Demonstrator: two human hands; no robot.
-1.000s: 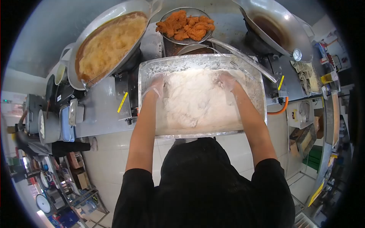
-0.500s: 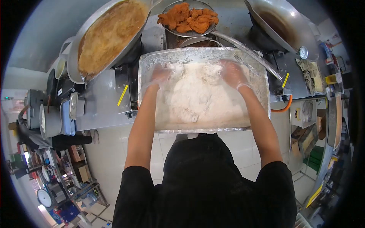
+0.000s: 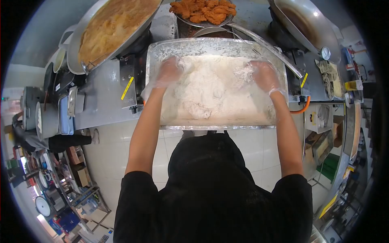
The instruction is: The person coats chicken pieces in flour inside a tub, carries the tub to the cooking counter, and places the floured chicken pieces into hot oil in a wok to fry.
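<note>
A large metal tray holds a bed of white flour, with a lumpy floured mass near its front. My left hand, in a clear plastic glove, is curled at the tray's left side around a flour-coated piece. On the right side my gloved right hand grips another flour-coated piece. White coating hides what both pieces are, and the fingertips are partly covered.
Behind the tray, fried pieces fill a long-handled strainer. A wok of bubbling oil stands at left, a second wok with dark liquid at right. Another person is at far left, beside a shelf rack.
My right hand has moved right, bringing its floured piece into clearer view. My left hand has shifted slightly left. The whole view has tilted, so the tray appears higher.
</note>
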